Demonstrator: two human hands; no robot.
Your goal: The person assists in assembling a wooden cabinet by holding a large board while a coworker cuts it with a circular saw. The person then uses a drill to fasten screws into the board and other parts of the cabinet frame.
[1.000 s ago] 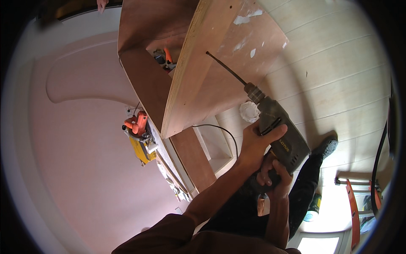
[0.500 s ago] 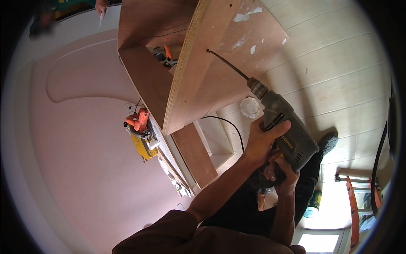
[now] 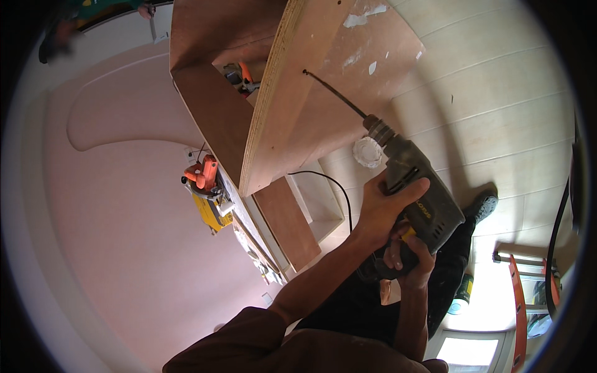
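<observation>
A dark power drill [image 3: 438,202] with a long thin bit [image 3: 336,93] is held in both my hands. Around the front of its body wraps my left hand [image 3: 384,208], thumb along the side. My right hand [image 3: 415,260] grips the rear handle, fingers by the yellow trigger. The bit slants up to the left, its tip at a small dark hole in the plywood panel [image 3: 283,133]; how deep it sits I cannot tell. This panel forms one side of a brown wooden cabinet [image 3: 214,112].
An orange power saw [image 3: 202,174] and a yellow box [image 3: 211,214] lie left of the cabinet. Orange-handled tools [image 3: 246,71] sit inside it. A round white lid-like piece [image 3: 367,153] rests on the floor. An orange ladder [image 3: 518,304] stands right; another person's hand [image 3: 147,10] shows top left.
The drill's rear and my hands have shifted slightly left, while the bit tip stays at the same hole. At top left the other person's hand has moved up a little.
</observation>
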